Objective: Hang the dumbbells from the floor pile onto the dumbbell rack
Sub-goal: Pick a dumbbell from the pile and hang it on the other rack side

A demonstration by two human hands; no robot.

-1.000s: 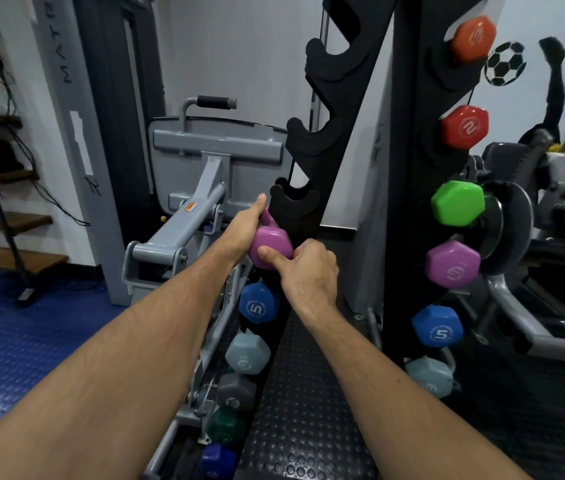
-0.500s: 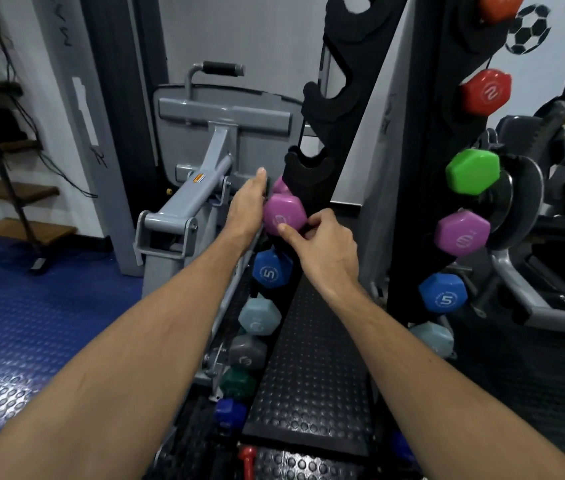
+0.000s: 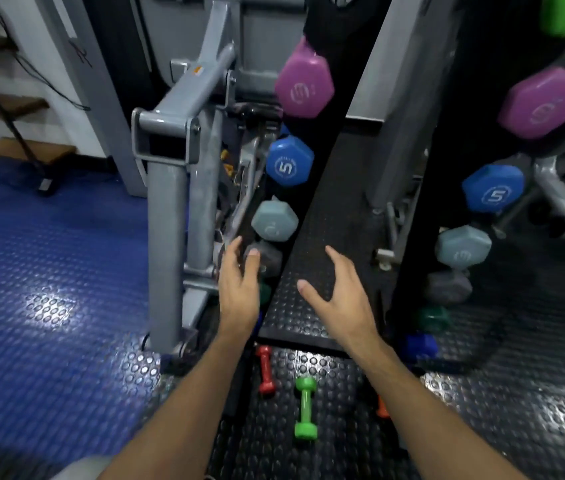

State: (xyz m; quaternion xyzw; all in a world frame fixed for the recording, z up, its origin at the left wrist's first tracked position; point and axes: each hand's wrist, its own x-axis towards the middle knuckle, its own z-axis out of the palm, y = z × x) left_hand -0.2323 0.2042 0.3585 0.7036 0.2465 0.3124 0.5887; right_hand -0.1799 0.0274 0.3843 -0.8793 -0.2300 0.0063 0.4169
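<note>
Both hands hung empty, fingers spread: the left hand in front of the rack's left column, the right hand over the black studded rubber ramp. The tall black dumbbell rack carried hex-ended dumbbells down each side, among them one purple dumbbell, one blue dumbbell marked 5 and one pale teal dumbbell on the left. On the near floor lay three: a small red dumbbell, a green dumbbell and, half hidden by the right forearm, an orange dumbbell.
</note>
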